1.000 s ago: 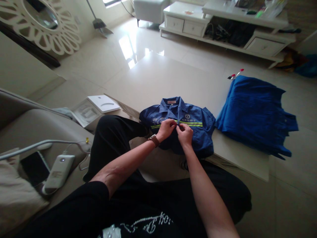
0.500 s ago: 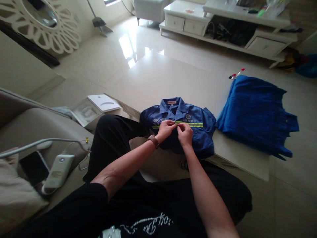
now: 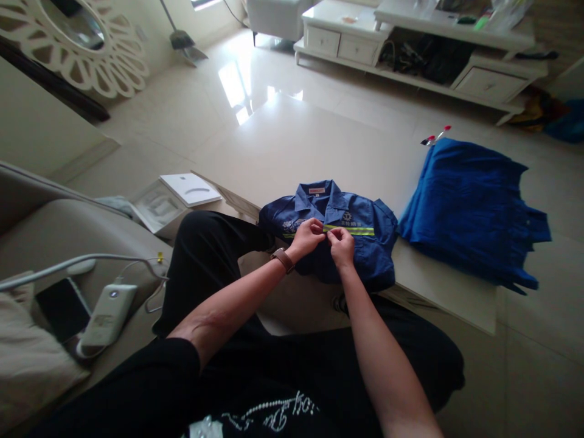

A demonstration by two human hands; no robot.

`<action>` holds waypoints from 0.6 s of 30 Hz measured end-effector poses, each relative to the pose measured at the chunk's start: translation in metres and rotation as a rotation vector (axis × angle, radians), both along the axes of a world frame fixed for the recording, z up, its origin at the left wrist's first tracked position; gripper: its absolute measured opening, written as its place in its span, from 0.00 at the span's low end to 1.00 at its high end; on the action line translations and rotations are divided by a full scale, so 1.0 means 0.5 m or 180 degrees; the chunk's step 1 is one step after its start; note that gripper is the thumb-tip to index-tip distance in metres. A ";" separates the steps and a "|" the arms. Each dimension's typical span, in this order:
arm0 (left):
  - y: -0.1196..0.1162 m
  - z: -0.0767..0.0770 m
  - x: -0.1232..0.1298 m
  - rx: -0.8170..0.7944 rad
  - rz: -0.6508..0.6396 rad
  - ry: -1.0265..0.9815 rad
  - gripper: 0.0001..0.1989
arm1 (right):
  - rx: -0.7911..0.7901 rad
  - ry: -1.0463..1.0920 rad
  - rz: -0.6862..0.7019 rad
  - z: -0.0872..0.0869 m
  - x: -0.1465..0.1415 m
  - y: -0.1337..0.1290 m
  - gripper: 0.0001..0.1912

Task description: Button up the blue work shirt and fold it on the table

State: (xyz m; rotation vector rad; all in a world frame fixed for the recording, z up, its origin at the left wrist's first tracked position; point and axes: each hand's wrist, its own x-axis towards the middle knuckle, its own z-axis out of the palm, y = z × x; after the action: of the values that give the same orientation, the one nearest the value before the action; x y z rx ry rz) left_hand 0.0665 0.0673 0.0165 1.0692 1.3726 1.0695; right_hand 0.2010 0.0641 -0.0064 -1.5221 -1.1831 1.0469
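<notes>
A dark blue work shirt (image 3: 365, 210) with a collar, a yellow-green reflective stripe and pale printed marks lies at the near edge of the white table (image 3: 310, 134), its lower part hanging towards my lap. My left hand (image 3: 309, 237), with a brown watch on the wrist, pinches the shirt's front edge at the stripe. Just to the right, my right hand (image 3: 341, 245) also grips the front edge between thumb and fingers. The fingertips nearly meet over the front opening; whatever small part lies between them is too small to make out.
A stack of brighter blue garments (image 3: 469, 213) lies on the table's right end, with red-capped items (image 3: 438, 137) behind it. To the left are a white box (image 3: 189, 188), a power bank (image 3: 109, 316) and a phone (image 3: 64, 309) on the sofa. A white TV cabinet (image 3: 410, 42) stands beyond.
Both hands stay at the shirt's front with only slight finger movement. The fingertips have parted a little, and the collar area has shifted slightly.
</notes>
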 end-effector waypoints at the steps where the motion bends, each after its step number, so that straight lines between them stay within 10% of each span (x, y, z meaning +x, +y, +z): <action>1: 0.000 0.000 -0.001 0.0075 -0.0044 0.0152 0.12 | -0.0034 0.0089 -0.0024 -0.002 -0.001 0.001 0.12; 9: 0.005 0.007 -0.027 0.0393 -0.0521 0.0766 0.10 | -0.0523 0.0411 -0.0115 0.003 0.002 0.009 0.14; 18: 0.041 -0.017 -0.200 -0.0498 -0.1375 0.3285 0.38 | -0.0206 -0.2357 0.0616 0.001 0.023 -0.013 0.20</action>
State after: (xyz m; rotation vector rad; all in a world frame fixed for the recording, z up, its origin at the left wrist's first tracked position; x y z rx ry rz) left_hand -0.0333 0.0876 0.0082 1.8024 1.8214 0.0252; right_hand 0.2125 0.0577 -0.0058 -1.9528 -1.8397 0.6434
